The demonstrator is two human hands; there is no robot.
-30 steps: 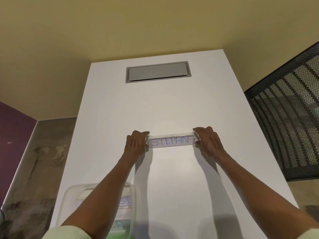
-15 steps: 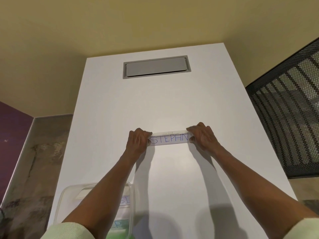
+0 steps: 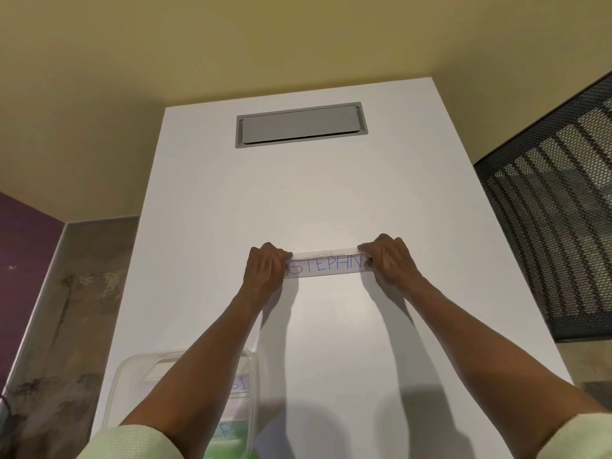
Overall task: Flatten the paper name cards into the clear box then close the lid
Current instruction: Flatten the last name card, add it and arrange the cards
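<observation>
Both hands [image 3: 265, 270] [image 3: 390, 263] closer together on card [image 3: 328, 265], mid-table [image 3: 331, 200].

One head-worn wide view looks forward and down along the white table [image 3: 331, 193].

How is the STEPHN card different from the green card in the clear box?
The STEPHN card is white with blue letters; the green card is green. The STEPHN card stands folded on the table, pinched at its ends by the left hand and the right hand; the green card lies in the clear box, untouched. The STEPHN card shows whole; an arm partly hides the green one. Both bear handwriting.
</observation>
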